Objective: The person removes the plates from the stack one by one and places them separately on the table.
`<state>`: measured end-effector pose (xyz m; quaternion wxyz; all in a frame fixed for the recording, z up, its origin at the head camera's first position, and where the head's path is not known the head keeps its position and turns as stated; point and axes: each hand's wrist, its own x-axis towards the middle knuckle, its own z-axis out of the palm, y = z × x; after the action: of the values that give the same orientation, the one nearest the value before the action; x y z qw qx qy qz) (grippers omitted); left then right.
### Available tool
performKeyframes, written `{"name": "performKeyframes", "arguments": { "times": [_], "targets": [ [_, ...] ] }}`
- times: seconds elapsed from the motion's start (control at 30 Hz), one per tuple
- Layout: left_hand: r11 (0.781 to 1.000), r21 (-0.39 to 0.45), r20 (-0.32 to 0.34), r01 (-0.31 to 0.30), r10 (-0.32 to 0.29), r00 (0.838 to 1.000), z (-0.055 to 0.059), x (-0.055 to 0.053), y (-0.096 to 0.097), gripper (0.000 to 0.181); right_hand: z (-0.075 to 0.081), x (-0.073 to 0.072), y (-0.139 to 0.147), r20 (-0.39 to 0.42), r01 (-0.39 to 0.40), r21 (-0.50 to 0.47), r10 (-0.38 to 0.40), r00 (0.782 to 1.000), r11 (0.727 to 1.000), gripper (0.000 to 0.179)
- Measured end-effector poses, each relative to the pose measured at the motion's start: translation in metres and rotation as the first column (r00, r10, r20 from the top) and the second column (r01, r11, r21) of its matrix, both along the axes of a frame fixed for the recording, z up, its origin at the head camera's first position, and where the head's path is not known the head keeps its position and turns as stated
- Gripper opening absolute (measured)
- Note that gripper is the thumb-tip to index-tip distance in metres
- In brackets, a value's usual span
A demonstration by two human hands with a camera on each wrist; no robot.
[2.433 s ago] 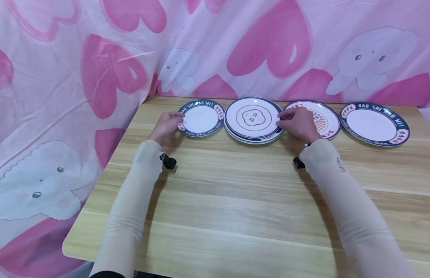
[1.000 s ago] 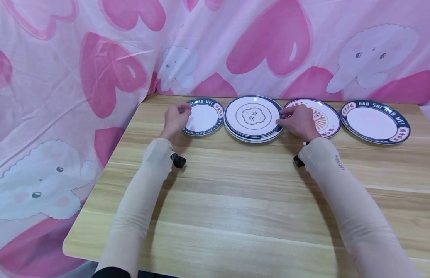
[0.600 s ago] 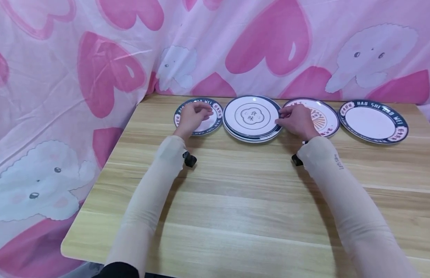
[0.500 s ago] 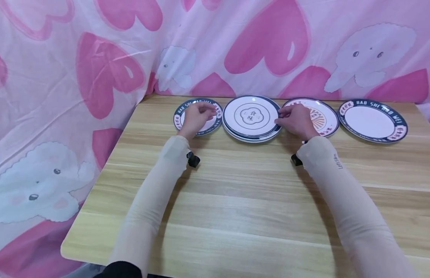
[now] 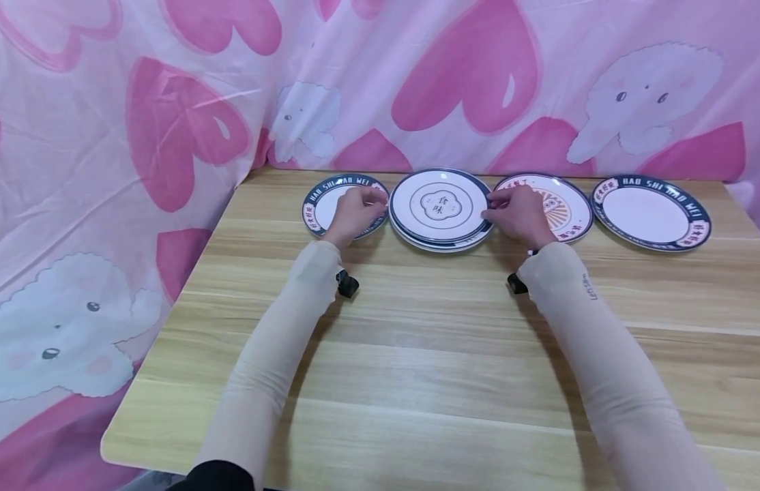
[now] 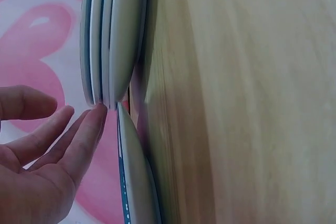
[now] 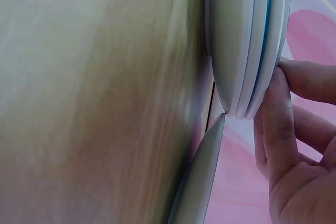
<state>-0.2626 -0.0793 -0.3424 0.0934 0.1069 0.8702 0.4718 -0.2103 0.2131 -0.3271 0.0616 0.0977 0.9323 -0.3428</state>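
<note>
A stack of several round white plates with dark blue rims stands at the back of the table, the top one bearing a flower-shaped emblem. My left hand reaches over a small blue-rimmed plate to the stack's left side. In the left wrist view its extended fingertips meet the stacked rims, with the thumb held apart. My right hand grips the stack's right edge between thumb and fingers. The right wrist view shows those fingers bent against the upper rims.
A plate with an orange fan design lies partly beneath the right hand. Farther right is an oval plate with a dark blue lettered rim. A pink heart-patterned cloth hangs behind the wooden table.
My left hand has moved right, from the small plate's left rim across that plate to the stack. The right hand stays at the stack's right edge.
</note>
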Motion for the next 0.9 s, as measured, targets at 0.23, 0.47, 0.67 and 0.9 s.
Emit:
{"name": "performKeyframes", "arguments": {
  "times": [0.23, 0.47, 0.67, 0.9],
  "targets": [
    [0.999, -0.031, -0.005, -0.03, 0.03, 1.0, -0.002, -0.001, 0.007, 0.028, 0.0, 0.001, 0.001, -0.006, -0.011, -0.005, 0.011, 1.0, 1.0, 0.044],
    [0.997, -0.047, 0.012, -0.061, 0.062, 0.998, -0.001, 0.0, 0.011, 0.03, 0.0, 0.0, 0.001, -0.001, -0.033, -0.011, 0.033, 0.999, 0.999, 0.04],
    [0.998, -0.033, 0.04, -0.054, 0.055, 0.998, -0.001, 0.0, 0.011, 0.034, -0.002, 0.0, 0.003, -0.003, -0.03, -0.015, 0.03, 1.0, 0.999, 0.033],
    [0.997, -0.033, 0.052, -0.067, 0.068, 0.996, 0.001, 0.001, 0.012, 0.038, -0.002, 0.001, 0.003, -0.008, -0.061, -0.011, 0.061, 0.998, 0.998, 0.032]
  ]
}}
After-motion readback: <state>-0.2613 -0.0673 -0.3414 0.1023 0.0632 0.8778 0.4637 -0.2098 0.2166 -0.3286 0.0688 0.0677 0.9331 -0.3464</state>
